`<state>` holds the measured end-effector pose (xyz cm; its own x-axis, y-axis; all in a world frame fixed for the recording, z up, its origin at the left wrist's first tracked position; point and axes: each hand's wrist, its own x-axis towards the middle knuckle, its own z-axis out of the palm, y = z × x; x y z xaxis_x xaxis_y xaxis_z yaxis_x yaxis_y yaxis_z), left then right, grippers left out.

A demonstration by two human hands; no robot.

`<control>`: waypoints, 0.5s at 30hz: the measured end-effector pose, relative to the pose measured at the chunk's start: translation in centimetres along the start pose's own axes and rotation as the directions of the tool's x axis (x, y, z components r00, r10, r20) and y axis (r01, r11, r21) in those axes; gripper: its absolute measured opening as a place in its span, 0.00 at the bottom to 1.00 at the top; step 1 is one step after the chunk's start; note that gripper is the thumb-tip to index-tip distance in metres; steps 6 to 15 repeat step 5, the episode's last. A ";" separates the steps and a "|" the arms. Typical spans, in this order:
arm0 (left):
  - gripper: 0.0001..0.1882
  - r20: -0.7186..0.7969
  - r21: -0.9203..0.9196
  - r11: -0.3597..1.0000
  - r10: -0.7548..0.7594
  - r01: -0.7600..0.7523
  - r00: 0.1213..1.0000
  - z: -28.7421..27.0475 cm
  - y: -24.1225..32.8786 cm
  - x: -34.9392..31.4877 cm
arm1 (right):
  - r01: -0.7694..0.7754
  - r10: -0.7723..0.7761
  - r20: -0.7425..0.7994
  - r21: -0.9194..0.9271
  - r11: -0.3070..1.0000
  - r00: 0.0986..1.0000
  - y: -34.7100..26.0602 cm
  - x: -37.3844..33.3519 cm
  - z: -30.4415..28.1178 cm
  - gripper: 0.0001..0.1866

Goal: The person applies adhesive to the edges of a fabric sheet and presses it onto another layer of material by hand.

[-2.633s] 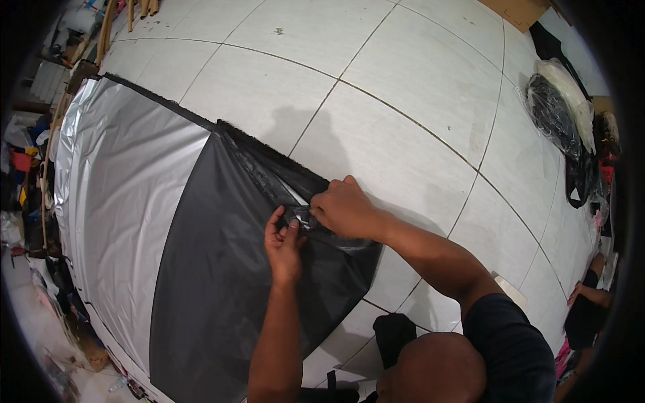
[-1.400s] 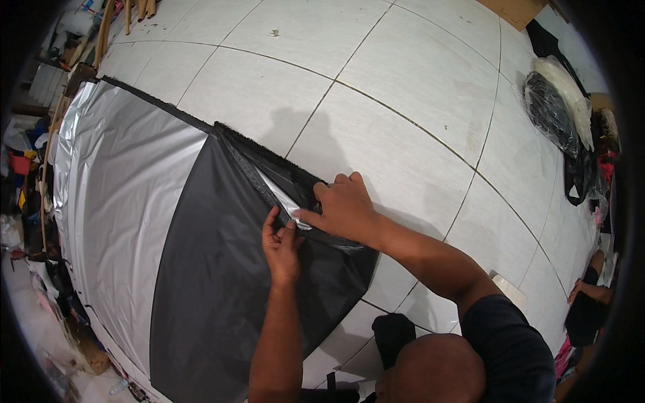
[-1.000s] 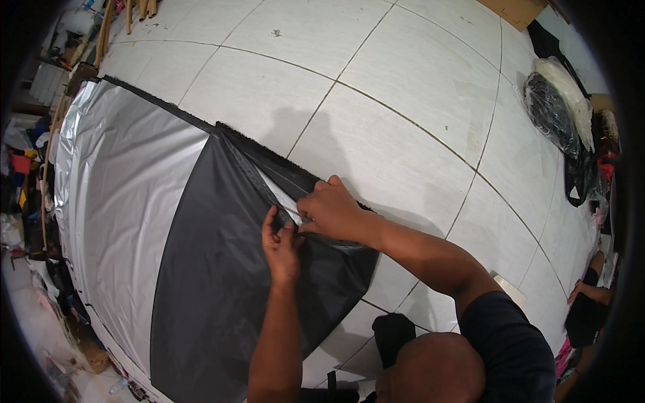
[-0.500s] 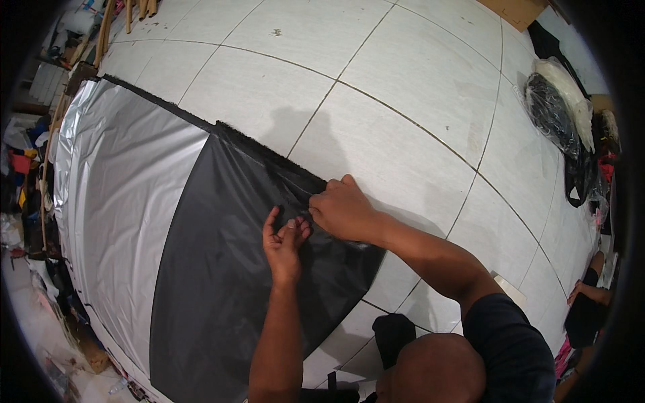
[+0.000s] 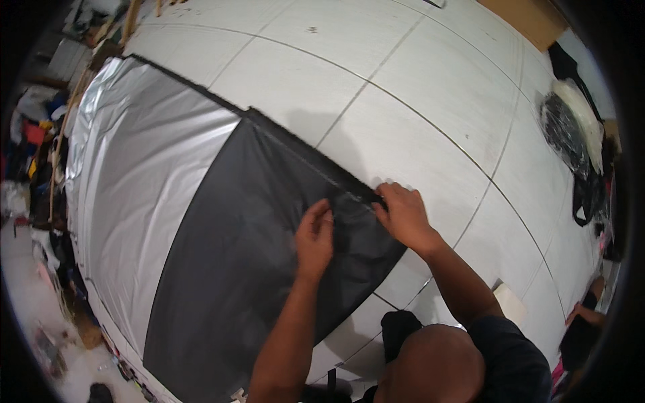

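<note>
A large sheet of fabric lies on the tiled floor, with a silver panel on the left and a black panel on the right. A black fuzzy-edged strip runs along its far edge. At the right end of that strip, my right hand is closed on the black fabric, thumb on the near side and fingers over the edge. My left hand hovers over the black panel, its thumb and fingers brought together in a pinch. Anything between those fingertips is too small to make out.
Cluttered goods and wooden sticks line the left side. Plastic-wrapped bundles lie at the right, below a cardboard box. Part of another person shows at the right rim. A pale flat block sits beside my right arm.
My right hand has shifted right along the strip, away from my left hand. My left hand has turned from palm-up with curled fingers to a pinch. The view has shifted slightly.
</note>
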<state>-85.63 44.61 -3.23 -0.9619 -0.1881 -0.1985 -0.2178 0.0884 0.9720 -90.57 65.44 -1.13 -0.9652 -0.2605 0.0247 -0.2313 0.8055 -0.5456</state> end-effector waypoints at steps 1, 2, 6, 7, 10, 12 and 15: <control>0.17 0.058 0.168 0.982 0.072 -0.081 0.996 -0.8 1.2 -0.8 | 0.013 -0.013 -0.038 0.005 1.000 0.999 0.1 -0.6 0.7 0.09; 0.16 0.174 0.249 0.967 0.018 -0.062 0.985 -2.3 4.0 -1.7 | -0.005 0.006 -0.055 0.018 1.000 0.998 0.1 -1.1 0.9 0.10; 0.17 0.491 0.483 0.826 0.020 -0.292 0.871 -10.4 7.9 -5.6 | 0.040 -0.036 -0.042 0.100 0.994 0.998 -2.5 -1.4 2.1 0.12; 0.17 0.491 0.483 0.826 0.020 -0.292 0.871 -10.4 7.9 -5.6 | 0.040 -0.036 -0.042 0.100 0.994 0.998 -2.5 -1.4 2.1 0.12; 0.17 0.491 0.483 0.826 0.020 -0.292 0.871 -10.4 7.9 -5.6 | 0.040 -0.036 -0.042 0.100 0.994 0.998 -2.5 -1.4 2.1 0.12; 0.17 0.491 0.483 0.826 0.020 -0.292 0.871 -10.4 7.9 -5.6 | 0.040 -0.036 -0.042 0.100 0.994 0.998 -2.5 -1.4 2.1 0.12; 0.17 0.491 0.483 0.826 0.020 -0.292 0.871 -10.4 7.9 -5.6 | 0.040 -0.036 -0.042 0.100 0.994 0.998 -2.5 -1.4 2.1 0.12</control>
